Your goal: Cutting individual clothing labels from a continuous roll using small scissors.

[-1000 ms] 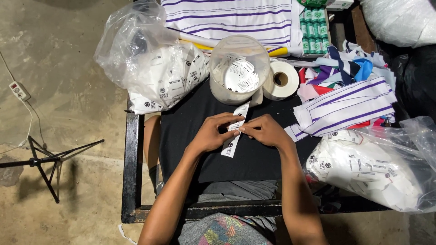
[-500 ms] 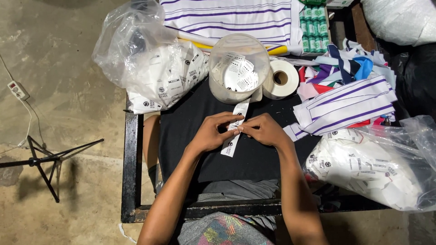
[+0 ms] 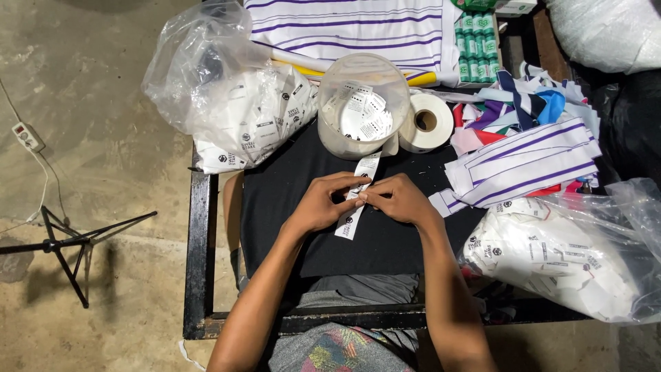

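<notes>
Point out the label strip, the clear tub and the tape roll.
label strip (image 3: 348, 224), head view, lower end below the hands
clear tub (image 3: 330, 134), head view, left wall
tape roll (image 3: 437, 131), head view, right side face

a rough, stained concrete floor (image 3: 89, 76) spreads out beyond the dark metal-framed desk (image 3: 200, 262). on the floor, well apart from the desk, stands a black tripod stand (image 3: 65, 241), with a white power strip (image 3: 27, 136) and its thin cord nearby. light is dim and even.

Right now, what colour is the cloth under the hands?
Black cloth, plain, seen from the head view.
</notes>
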